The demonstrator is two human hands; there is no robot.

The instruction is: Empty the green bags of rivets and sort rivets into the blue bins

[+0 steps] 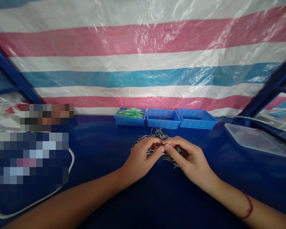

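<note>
Centrally, a loose pile of slender metal pins (157, 133) lies on the blue tabletop (97, 140) and serves as the reference landmark. Both hands are positioned over the near side of the pile, fingertips brought together.

Right hand (193, 162): the grip is narrow, with thumb and index finger pinching a small metallic part (166, 144). The part is largely hidden by the fingers; its exact form cannot be told. A dark red band (249, 206) encircles the forearm.

Left hand (139, 157): the grip is narrow, thumb and index fingertips set close together beside the same part. Whether they clamp it cannot be told.

Directly beyond the pile stands the middle blue bin (163, 124), containing a few metal pins. Beyond the pile to the left is the left blue bin (130, 121), filled with green pieces (133, 112). Beyond it to the right is the right blue bin (199, 124). The three bins form one row.

Well to the right of the pile lies a translucent plastic lid or tray (257, 140). Well to its left runs a white cord (71, 162). Behind the bins hangs a striped plastic sheet (143, 76).
</note>
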